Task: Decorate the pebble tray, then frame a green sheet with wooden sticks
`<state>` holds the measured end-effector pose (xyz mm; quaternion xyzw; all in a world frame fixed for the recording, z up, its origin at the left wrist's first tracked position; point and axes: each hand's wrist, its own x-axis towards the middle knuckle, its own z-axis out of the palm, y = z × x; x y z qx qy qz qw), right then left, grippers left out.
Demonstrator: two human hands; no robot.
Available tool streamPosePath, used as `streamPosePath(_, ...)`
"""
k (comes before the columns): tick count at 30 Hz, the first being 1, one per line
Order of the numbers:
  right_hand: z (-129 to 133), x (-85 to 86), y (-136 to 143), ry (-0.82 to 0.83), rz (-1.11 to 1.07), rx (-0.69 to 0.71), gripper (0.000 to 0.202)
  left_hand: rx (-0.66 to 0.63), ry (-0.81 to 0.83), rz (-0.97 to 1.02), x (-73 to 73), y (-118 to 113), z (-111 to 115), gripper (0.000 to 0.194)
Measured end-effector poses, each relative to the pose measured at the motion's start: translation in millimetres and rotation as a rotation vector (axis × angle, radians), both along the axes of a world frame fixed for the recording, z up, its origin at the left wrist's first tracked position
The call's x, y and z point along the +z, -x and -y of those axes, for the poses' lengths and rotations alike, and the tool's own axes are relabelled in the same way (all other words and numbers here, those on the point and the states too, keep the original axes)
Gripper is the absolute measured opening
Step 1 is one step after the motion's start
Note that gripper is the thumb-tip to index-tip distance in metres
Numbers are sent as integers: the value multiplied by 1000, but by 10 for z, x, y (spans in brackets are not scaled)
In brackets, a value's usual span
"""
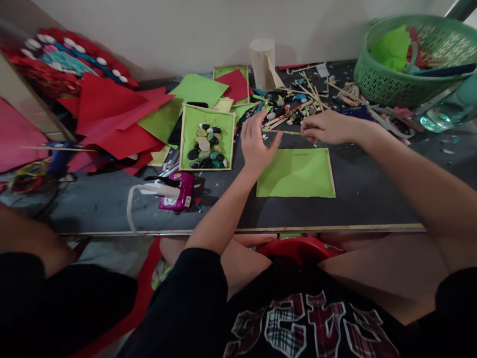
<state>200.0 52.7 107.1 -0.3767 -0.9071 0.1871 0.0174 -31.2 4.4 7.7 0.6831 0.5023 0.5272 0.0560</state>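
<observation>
My right hand pinches one end of a thin wooden stick, which lies level above the far edge of a green paper sheet. At the stick's other end is my left hand, its thumb and fingers spread apart; whether a fingertip touches the stick is hard to tell. The green sheet has a wooden strip along its right side. Left of my left hand stands a green tray with a wooden frame, holding several dark and pale pebbles.
Loose pebbles and sticks are heaped behind my hands. A paper roll stands by the wall, a green basket and a clear bottle at right. Red paper and a purple power socket lie left. Another person's arm is at far left.
</observation>
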Motion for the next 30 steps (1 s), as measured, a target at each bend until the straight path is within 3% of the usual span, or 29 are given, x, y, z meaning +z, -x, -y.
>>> streamPosePath(3, 183, -141, -153, -52, -150, -162, 15, -81, 143, 237, -82, 23, -118, 68)
streamPosePath(7, 336, -387, -243, -136, -274, -268, 16, -255, 287, 420, -111, -49, -145, 56)
streamPosePath(13, 425, -615, -198, -270, -280, -292, 26, -259, 310, 492, -70, -77, -86, 37)
streamPosePath(18, 535, -696, -167, -468, -221, -308, 39, -211, 323, 510, -62, -74, -63, 30)
streamPosePath(22, 558, -736, -180, -533, -249, -327, 40, -225, 324, 514, -36, -83, -39, 28)
streamPosePath(26, 568, -668, -199, -551, -414, -304, 37, -228, 328, 533, -4, -92, -25, 32)
streamPosePath(30, 569, -550, -282, -556, -529, -411, 42, -197, 303, 574, 2, -83, -36, 36)
